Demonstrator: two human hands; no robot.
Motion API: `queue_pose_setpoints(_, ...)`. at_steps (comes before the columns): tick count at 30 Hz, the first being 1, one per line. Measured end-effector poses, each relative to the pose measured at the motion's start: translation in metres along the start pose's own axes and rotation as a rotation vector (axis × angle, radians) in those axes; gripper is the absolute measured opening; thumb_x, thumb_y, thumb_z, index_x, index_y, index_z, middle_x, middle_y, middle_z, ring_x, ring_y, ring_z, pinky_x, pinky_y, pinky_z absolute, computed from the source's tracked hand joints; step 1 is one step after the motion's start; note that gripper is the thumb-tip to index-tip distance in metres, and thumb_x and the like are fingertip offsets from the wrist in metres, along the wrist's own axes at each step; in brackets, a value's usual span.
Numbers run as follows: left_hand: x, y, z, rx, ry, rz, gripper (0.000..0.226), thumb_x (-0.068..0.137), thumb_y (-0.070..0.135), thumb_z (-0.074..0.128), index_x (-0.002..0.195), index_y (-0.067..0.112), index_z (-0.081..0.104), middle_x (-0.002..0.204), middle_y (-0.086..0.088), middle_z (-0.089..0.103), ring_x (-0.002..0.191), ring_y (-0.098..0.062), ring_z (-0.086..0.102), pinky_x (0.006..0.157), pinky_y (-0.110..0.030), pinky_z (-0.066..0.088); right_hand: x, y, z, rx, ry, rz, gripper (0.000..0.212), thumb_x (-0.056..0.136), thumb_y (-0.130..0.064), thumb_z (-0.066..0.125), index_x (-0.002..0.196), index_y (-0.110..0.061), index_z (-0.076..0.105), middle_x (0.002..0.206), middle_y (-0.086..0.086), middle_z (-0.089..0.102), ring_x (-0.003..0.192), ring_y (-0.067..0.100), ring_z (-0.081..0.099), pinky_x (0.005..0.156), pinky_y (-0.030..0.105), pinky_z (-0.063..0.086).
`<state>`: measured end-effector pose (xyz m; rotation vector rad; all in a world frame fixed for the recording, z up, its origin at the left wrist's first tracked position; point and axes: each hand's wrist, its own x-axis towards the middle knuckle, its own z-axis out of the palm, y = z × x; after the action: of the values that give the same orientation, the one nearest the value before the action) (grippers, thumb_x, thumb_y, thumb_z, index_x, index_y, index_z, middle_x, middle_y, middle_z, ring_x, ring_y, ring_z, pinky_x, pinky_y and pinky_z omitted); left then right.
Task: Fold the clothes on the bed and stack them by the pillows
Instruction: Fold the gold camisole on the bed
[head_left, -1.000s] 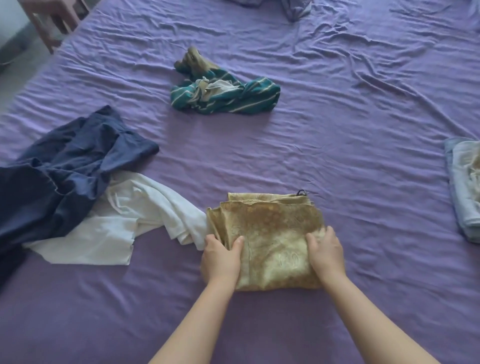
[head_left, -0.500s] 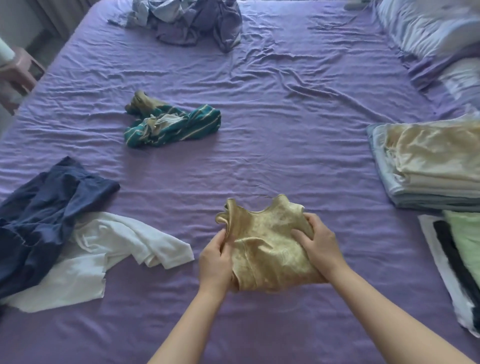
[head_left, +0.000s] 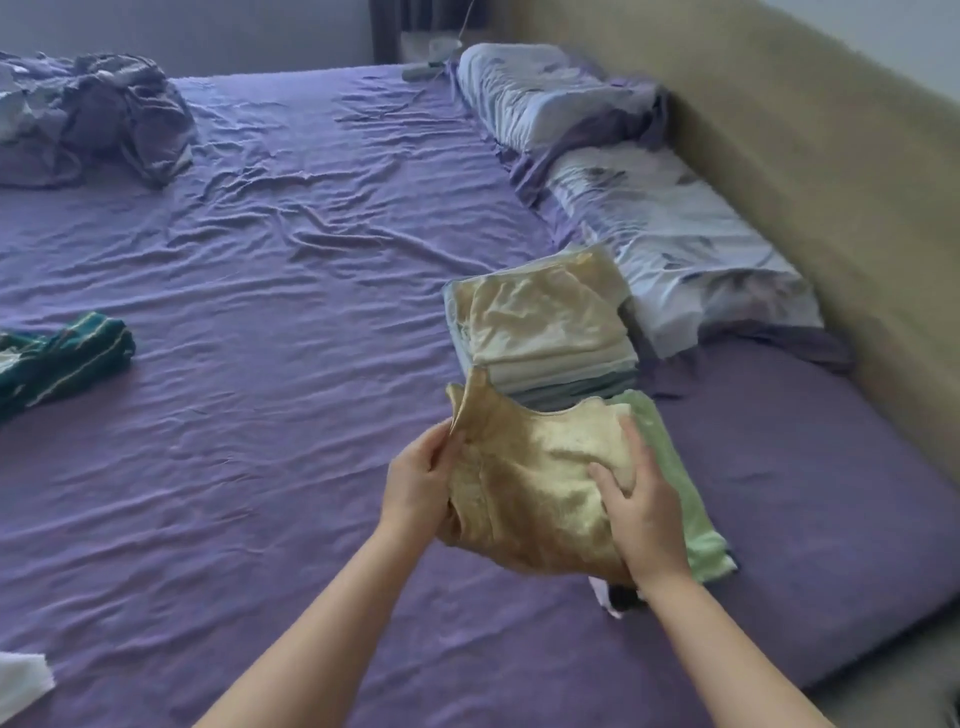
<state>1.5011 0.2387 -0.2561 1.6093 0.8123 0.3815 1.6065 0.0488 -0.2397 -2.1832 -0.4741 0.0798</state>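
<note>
Head view: the folded gold garment (head_left: 524, 499) hides most of a green cloth (head_left: 670, 467). Left hand (head_left: 421, 483) pinches its left edge; right hand (head_left: 641, 512) grips its right side, thumb on top.

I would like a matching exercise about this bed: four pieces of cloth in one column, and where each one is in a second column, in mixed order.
Column one:
1. golden folded garment
2. green striped garment
3. tall folded stack
4. light green folded cloth

Column two:
A. beside the near pillow
B. held in both hands, left hand and right hand
C. crumpled at the left edge of the view
D. lying on the sheet, partly under the right hand

Pairs: 1-B, 2-C, 3-A, 4-D
</note>
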Motion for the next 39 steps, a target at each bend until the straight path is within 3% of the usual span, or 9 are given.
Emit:
queue_pose_setpoints(2, 0.019, 0.016, 0.041, 0.072, -0.059, 0.043, 0.02, 0.093, 0.026, 0.058, 0.105, 0.036, 0.07, 0.084, 0.032, 0.066, 0.087, 0.007, 0.061, 0.076, -0.008, 0.043, 0.008, 0.025, -0.025, 0.022, 0.064, 0.057, 0.05, 0.087, -0.012, 0.064, 0.134, -0.022, 0.05, 0.093, 0.01, 0.07, 0.074, 0.013, 0.058, 0.066, 0.023, 0.041)
queue_pose_setpoints(4, 0.036, 0.03, 0.077, 0.142, -0.127, 0.093, 0.02, 0.093, 0.024, 0.058, 0.106, 0.034, 0.07, 0.08, 0.036, 0.063, 0.084, 0.01, 0.059, 0.073, -0.004, 0.041, 0.013, 0.047, -0.044, 0.081, 0.098, 0.133, 0.039, 0.09, -0.013, 0.061, 0.128, -0.022, 0.056, 0.112, -0.012, 0.064, 0.098, 0.008, 0.059, 0.081, 0.012, 0.04)
queue_pose_setpoints(10, 0.085, 0.066, 0.153, 0.362, -0.287, 0.274, 0.022, 0.094, 0.027, 0.056, 0.112, 0.029, 0.069, 0.094, 0.018, 0.069, 0.098, -0.006, 0.061, 0.087, -0.025, 0.047, 0.004, 0.091, -0.063, 0.155, 0.317, 0.267, 0.029, 0.089, -0.011, 0.062, 0.118, -0.015, 0.063, 0.112, -0.001, 0.064, 0.105, 0.012, 0.059, 0.09, 0.019, 0.043)
queue_pose_setpoints(13, 0.105, 0.066, 0.178, 0.662, -0.333, 0.287, 0.032, 0.095, 0.036, 0.052, 0.126, 0.037, 0.058, 0.115, 0.007, 0.066, 0.11, -0.016, 0.057, 0.09, -0.036, 0.047, -0.003, 0.102, -0.057, 0.194, 0.203, 0.394, 0.037, 0.089, -0.024, 0.062, 0.125, -0.027, 0.054, 0.12, -0.005, 0.061, 0.095, 0.001, 0.056, 0.075, 0.002, 0.036)
queue_pose_setpoints(16, 0.102, 0.052, 0.201, 1.003, -0.284, 0.338, 0.048, 0.094, 0.04, 0.05, 0.14, 0.03, 0.041, 0.126, -0.005, 0.053, 0.118, -0.028, 0.047, 0.093, -0.039, 0.042, -0.009, 0.121, -0.055, 0.022, -0.051, 0.517, 0.057, 0.09, -0.045, 0.053, 0.142, -0.029, 0.034, 0.132, -0.006, 0.054, 0.113, 0.012, 0.054, 0.073, 0.017, 0.037)
queue_pose_setpoints(19, 0.082, 0.027, 0.217, 1.107, -0.266, 0.533, 0.047, 0.092, 0.029, 0.051, 0.139, 0.027, 0.043, 0.137, -0.005, 0.045, 0.132, -0.03, 0.035, 0.11, -0.042, 0.026, -0.005, 0.137, -0.065, -0.487, -0.124, 0.34, 0.056, 0.088, -0.047, 0.057, 0.138, -0.026, 0.043, 0.105, -0.002, 0.067, 0.092, 0.022, 0.064, 0.063, 0.031, 0.045)
queue_pose_setpoints(22, 0.065, 0.0, 0.228, 1.183, -0.37, 0.669, 0.045, 0.093, 0.026, 0.05, 0.138, 0.027, 0.047, 0.148, -0.005, 0.038, 0.144, -0.027, 0.021, 0.117, -0.05, 0.007, 0.005, 0.151, -0.062, -0.553, 0.028, 0.039, 0.038, 0.083, -0.037, 0.06, 0.114, -0.015, 0.066, 0.089, 0.006, 0.062, 0.08, 0.03, 0.06, 0.064, 0.041, 0.049)
queue_pose_setpoints(28, 0.067, -0.039, 0.225, 1.353, -0.473, 0.569, 0.064, 0.09, 0.065, 0.019, 0.147, 0.037, 0.026, 0.159, -0.001, 0.015, 0.147, -0.026, -0.001, 0.116, -0.056, -0.004, 0.021, 0.174, -0.028, -0.581, -0.37, -0.029, 0.058, 0.089, -0.051, 0.044, 0.142, -0.027, 0.039, 0.153, 0.008, 0.029, 0.142, 0.029, 0.022, 0.115, 0.049, 0.016)
queue_pose_setpoints(39, 0.06, -0.039, 0.201, 1.308, -0.391, 0.673, 0.057, 0.093, 0.057, 0.026, 0.14, 0.033, 0.044, 0.154, -0.006, 0.029, 0.143, -0.031, 0.019, 0.112, -0.062, 0.015, 0.013, 0.169, -0.014, -0.597, -0.407, -0.118, 0.058, 0.093, -0.055, 0.028, 0.142, -0.026, 0.04, 0.152, 0.007, 0.03, 0.143, 0.028, 0.019, 0.108, 0.055, 0.014)
